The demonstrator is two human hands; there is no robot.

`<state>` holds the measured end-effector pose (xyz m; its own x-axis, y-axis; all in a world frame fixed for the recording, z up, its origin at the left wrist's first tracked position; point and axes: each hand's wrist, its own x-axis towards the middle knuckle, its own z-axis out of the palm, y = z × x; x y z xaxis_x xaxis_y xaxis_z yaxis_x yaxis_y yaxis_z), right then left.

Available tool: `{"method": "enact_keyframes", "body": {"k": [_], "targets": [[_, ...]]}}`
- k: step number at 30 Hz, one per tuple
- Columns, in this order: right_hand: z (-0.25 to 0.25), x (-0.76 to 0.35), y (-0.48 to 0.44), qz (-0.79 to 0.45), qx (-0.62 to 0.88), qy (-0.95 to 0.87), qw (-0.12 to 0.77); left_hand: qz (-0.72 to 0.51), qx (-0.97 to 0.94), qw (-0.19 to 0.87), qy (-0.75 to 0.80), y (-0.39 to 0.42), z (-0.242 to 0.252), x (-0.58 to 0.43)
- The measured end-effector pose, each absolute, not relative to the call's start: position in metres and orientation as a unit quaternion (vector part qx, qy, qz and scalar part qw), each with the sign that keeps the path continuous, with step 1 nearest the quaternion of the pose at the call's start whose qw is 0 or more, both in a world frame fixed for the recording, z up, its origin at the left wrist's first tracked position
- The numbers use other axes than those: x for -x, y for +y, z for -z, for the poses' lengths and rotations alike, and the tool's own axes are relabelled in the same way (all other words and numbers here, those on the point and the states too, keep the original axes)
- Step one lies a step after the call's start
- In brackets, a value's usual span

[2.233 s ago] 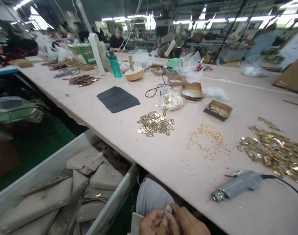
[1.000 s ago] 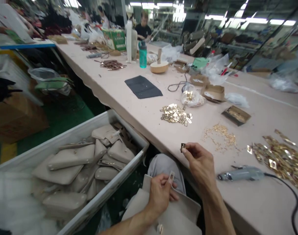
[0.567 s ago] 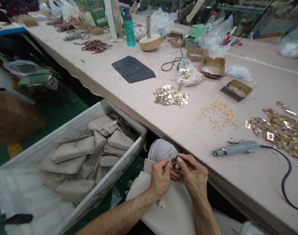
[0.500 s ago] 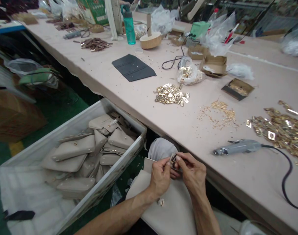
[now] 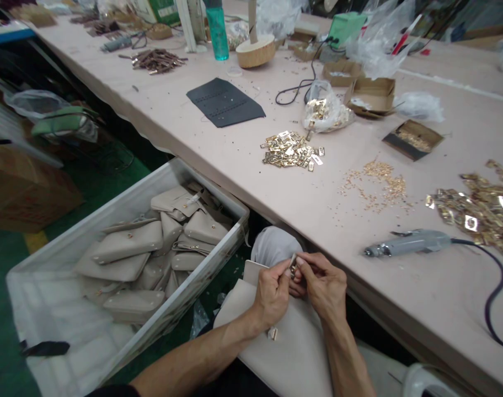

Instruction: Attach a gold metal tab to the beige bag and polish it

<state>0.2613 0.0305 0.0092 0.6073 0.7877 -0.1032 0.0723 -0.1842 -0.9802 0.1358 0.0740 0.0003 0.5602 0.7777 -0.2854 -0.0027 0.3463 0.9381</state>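
A beige handbag [image 5: 284, 347] lies across my lap, with a small metal clasp [image 5: 272, 333] on its face. Above its far end, the fingers of my left hand [image 5: 273, 295] pinch one side of a small metal bag fitting [image 5: 293, 267]. My right hand [image 5: 326, 284] grips the other side between thumb and fingers. The fingertips cover most of the fitting, and whether it is joined to a piece of the bag cannot be seen. Both hands are closed and nearly touching, just in front of a grey-clad knee [image 5: 275, 245].
At left stands a white bin [image 5: 53, 309] with several beige bags [image 5: 129, 242]. The table [image 5: 243, 165] bears metal plates [image 5: 290, 150], tiny gold pieces [image 5: 384, 179], more metal fittings [image 5: 479, 212], a corded electric screwdriver [image 5: 412, 243] and a black sheet [image 5: 225, 102].
The view has tilted down slightly, so things on the table sit a little higher. The fitting has turned more edge-on between my fingers. Both hands keep their grip.
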Motion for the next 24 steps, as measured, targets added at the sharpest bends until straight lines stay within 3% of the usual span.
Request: {"method": "enact_keyframes", "body": {"k": [24], "targets": [[-0.010,-0.260,0.033,-0.276,0.701,-0.330,0.568,-0.265,-0.471,0.756,0.369,0.073,0.011,-0.139]]}}
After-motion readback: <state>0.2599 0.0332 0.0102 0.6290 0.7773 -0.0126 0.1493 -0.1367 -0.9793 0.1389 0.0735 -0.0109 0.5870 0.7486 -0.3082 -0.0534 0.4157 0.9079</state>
